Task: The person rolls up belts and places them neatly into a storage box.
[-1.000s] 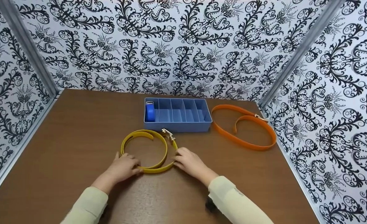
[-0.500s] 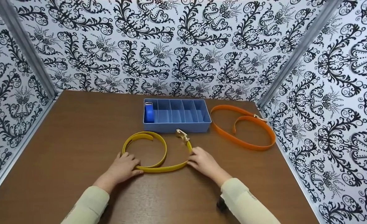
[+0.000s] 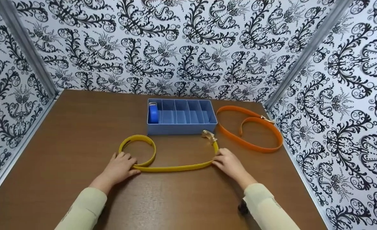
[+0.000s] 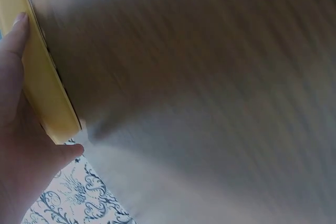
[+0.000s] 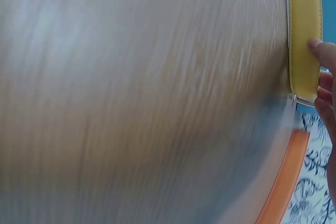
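A yellow belt (image 3: 175,168) stands on its edge on the brown table, coiled at the left and stretched out to the right. My left hand (image 3: 118,169) holds it at the near side of the coil; in the left wrist view a fingertip lies on the yellow strap (image 4: 44,77). Close to the gold-coloured buckle (image 3: 210,136), my right hand (image 3: 230,163) pinches the strap. The right wrist view has the thumb on the stitched face of the belt (image 5: 303,24), other fingers behind it.
Behind the belt is a blue divided box (image 3: 182,128), with a rolled blue belt (image 3: 153,114) in its leftmost compartment. An orange belt (image 3: 255,147) lies loosely looped at the right. Patterned walls (image 3: 175,48) enclose the table's back and sides.
My right hand has moved right, drawing the buckle end out of the coil. The coil has become smaller, and the left hand has shifted slightly left with it.
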`<state>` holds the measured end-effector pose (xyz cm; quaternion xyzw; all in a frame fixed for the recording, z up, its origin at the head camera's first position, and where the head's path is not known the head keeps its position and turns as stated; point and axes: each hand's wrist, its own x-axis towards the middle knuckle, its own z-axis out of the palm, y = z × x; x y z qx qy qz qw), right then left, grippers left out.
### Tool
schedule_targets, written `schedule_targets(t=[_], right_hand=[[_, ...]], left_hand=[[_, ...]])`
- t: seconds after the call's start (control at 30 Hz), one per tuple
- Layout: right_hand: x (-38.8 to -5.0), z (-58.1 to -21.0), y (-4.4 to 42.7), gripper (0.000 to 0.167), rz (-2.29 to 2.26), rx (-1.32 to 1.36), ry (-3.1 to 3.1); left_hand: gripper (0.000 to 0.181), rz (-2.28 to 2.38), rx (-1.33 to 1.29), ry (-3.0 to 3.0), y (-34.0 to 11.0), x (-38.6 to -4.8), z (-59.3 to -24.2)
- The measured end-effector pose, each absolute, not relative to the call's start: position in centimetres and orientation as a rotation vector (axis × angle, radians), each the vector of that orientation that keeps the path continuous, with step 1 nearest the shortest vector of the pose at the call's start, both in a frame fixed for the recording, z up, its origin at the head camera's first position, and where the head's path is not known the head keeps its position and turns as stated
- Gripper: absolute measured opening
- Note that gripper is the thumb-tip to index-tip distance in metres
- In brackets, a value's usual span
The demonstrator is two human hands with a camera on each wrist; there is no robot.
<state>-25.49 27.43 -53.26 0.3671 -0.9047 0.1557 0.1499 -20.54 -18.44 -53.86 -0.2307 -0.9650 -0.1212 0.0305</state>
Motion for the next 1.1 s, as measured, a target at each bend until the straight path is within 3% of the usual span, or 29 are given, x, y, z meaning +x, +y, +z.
schedule_targets(t=[0.23, 0.57, 1.0, 1.1], right_hand=[[-26.2, -52.4, 30.6, 0.007, 0.473, 0.919, -2.654], [-25.9, -52.9, 32.7, 0.008, 0.494, 0.736, -2.710], [-23.5, -52.9, 28.1, 0.033, 0.277, 1.108, -2.805], [-22.7, -52.7, 27.0, 0.041, 0.202, 1.077, -2.921]], left_hand=[[0.042, -0.389, -0.656, -2.996, -20.2, -21.7, -52.8], [0.034, -0.416, -0.559, -2.995, -22.5, -20.9, -52.9], [0.036, -0.332, -0.471, -3.068, -18.8, -20.3, -53.4], [0.036, -0.334, -0.452, -3.075, -18.5, -20.3, -53.7]])
